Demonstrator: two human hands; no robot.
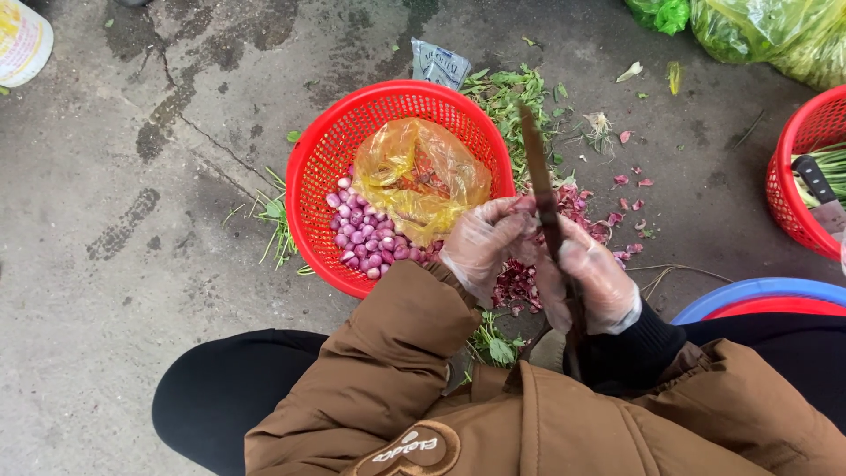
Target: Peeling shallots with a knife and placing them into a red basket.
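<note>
— Two gloved hands meet just above the lap, over a heap of red peelings (518, 284). What is each one doing?

— Right hand (592, 284) is closed around the handle of a long knife (539, 181). Its blade runs away from the body, up and slightly left, so the tip ends well beyond the fingers, near the rim of the red basket (310, 176).

— And the left hand (485, 242)?

— Its fingers are curled shut on something small and reddish — likely a shallot (525, 204), though the glove hides most of it. That piece sits right against the blade, on its left side, so the left hand is the nearer one to it.

— Where are the rest?

— Peeled shallots (366, 238) lie in the red basket, just left of the left hand, beside a crumpled yellow bag (419, 176) in the same basket.

— Anything else around?

— Green trimmings (511, 97) lie scattered on the concrete floor (106, 220) beyond the basket. Another red basket (797, 167) at the right edge holds greens and a second knife, well apart from both hands.
</note>
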